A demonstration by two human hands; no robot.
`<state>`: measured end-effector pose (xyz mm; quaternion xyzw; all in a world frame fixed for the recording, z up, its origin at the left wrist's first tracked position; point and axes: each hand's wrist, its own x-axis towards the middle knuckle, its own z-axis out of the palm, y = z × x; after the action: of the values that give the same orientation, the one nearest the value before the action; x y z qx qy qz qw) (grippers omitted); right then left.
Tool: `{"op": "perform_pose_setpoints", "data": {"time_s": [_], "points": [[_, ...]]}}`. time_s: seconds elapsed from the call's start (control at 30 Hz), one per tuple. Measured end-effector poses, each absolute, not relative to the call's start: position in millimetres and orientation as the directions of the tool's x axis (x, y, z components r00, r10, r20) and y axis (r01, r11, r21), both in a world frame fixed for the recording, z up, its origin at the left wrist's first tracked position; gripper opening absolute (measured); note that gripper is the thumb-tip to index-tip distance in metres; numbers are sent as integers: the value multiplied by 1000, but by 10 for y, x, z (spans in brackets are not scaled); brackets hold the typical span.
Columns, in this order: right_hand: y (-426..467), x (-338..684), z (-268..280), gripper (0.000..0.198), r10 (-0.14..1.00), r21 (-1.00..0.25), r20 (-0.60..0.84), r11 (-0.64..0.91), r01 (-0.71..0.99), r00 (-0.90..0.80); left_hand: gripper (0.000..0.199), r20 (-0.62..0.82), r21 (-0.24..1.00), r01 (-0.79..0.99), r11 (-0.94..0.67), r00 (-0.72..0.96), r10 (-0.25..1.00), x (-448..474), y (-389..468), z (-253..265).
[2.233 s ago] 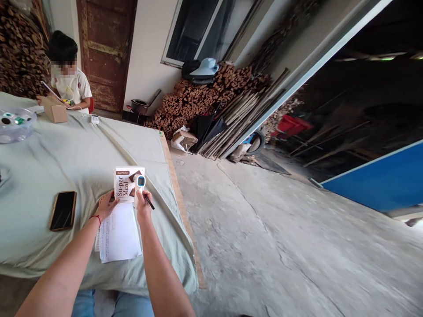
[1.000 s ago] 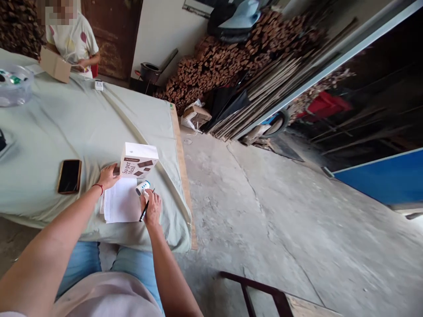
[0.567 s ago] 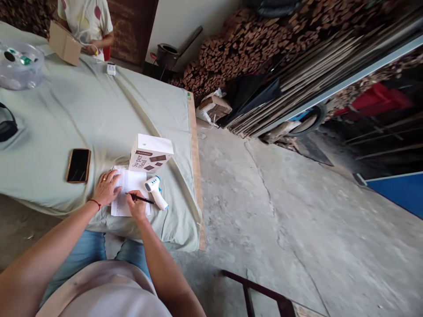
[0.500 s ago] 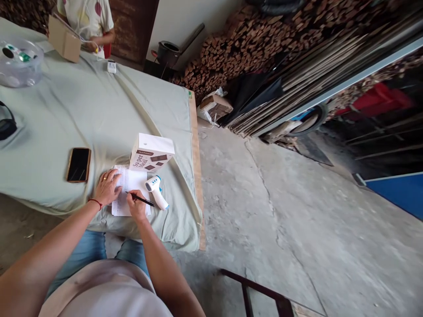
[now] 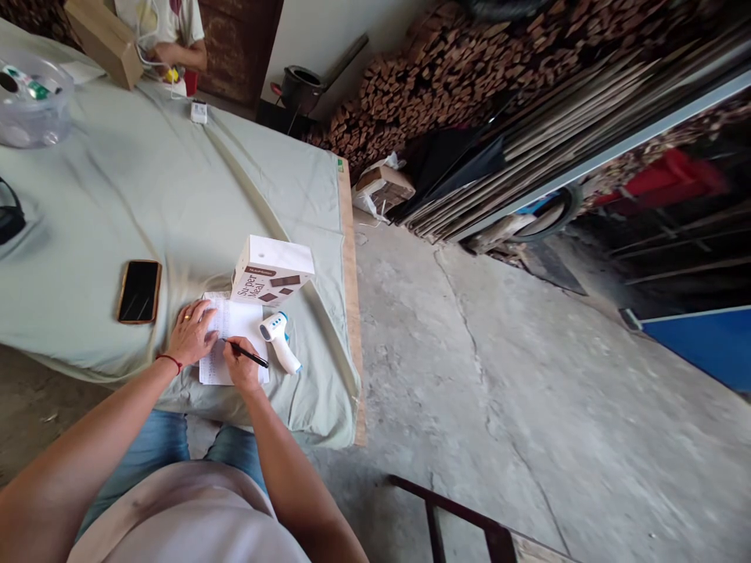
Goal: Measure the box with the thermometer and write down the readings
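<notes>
A black pen (image 5: 251,354) is pinched in my right hand (image 5: 240,371), its tip on the white notebook page (image 5: 239,320). My left hand (image 5: 192,335) lies with fingers stretched over the left side of the page, which carries small writing. Just beyond the notebook stands a white box (image 5: 273,270) printed "Super Meal", upright. To the right of my right hand a white and blue handheld infrared thermometer (image 5: 280,342) rests on the cloth. A dark-screened phone (image 5: 139,292) lies left of my left hand.
A pale green cloth (image 5: 176,188) covers the table. Across it a person (image 5: 170,55) stands by a cardboard box (image 5: 106,39). A clear plastic tub (image 5: 35,117) and a small white device (image 5: 199,113) are on the table. Stacked firewood (image 5: 404,86) lines the wall. Metal frame (image 5: 440,504) stands on the floor.
The pen's tip has moved slightly left on the page with my right hand. Across the table the cardboard box has tilted and shifted in the person's hold. My left hand stays put.
</notes>
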<state>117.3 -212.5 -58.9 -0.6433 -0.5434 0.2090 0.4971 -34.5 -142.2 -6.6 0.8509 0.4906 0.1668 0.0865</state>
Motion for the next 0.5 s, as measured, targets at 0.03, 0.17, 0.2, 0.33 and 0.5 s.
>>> {"op": "perform_pose_setpoints", "data": {"time_s": [0.03, 0.17, 0.2, 0.33, 0.5], "points": [[-2122, 1173, -591, 17, 907, -862, 276, 87, 500, 317, 47, 200, 309, 806, -505, 464, 863, -346, -1421, -68], [-2116, 1177, -598, 16, 905, -854, 285, 90, 512, 316, 47, 204, 313, 802, -509, 467, 861, -348, -1416, -66], [-2116, 1179, -597, 17, 904, -854, 286, 90, 513, 317, 46, 203, 316, 801, -509, 467, 861, -348, -1415, -64], [-2119, 1190, -582, 16, 912, -857, 268, 78, 509, 311, 47, 197, 326, 800, -504, 465, 863, -349, -1413, -62], [-2123, 1180, -572, 15, 916, -884, 226, 50, 465, 331, 47, 197, 330, 800, -502, 461, 865, -348, -1415, -68]]}}
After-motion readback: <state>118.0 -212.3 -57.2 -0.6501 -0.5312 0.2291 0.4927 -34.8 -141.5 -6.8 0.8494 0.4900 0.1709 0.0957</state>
